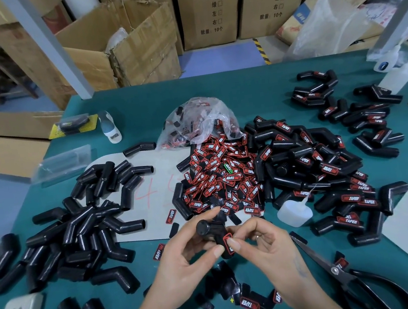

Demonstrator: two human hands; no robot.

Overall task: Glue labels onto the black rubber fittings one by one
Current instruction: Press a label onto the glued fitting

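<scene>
Black fitting between curled hands

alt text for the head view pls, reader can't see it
Both hands hold one black fitting over a teal table: the left hand grips it while the right hand presses a red label onto it. Bare fittings lie left, loose labels in the centre, labelled fittings and a glue bottle right.

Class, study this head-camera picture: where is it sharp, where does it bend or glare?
Head view: sharp at the centre, where both hands hold a fitting and the label pile reads clearly; wide-angle bending tilts the boxes and post near the edges; soft glare on the plastic bag; lighting even, shadows faint.
</scene>
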